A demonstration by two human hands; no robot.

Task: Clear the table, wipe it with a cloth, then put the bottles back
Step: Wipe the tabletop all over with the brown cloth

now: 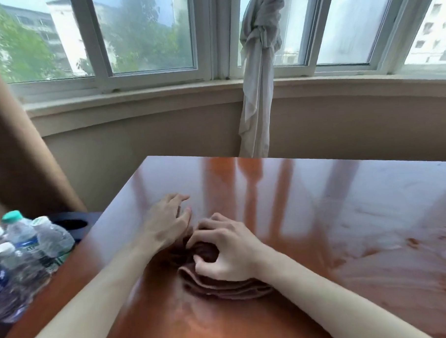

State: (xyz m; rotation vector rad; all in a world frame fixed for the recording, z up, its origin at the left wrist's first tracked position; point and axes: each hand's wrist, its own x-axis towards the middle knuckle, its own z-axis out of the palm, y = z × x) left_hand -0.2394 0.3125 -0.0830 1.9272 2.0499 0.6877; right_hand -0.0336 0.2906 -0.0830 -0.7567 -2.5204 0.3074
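Right hand grip curled, pinching folded brown cloth near counter front edge; left hand flat, touching cloth's left end.

- table: glossy reddish-brown wood
- cloth: dark brown
- bottles: clear, white and green caps, blue-green labels
- curtain: pale grey
- window frames: white

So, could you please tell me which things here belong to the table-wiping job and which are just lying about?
Job: folded brown cloth; glossy reddish wooden table; clear plastic water bottles, off the table at its left.
Lying about: knotted grey curtain; black holder.
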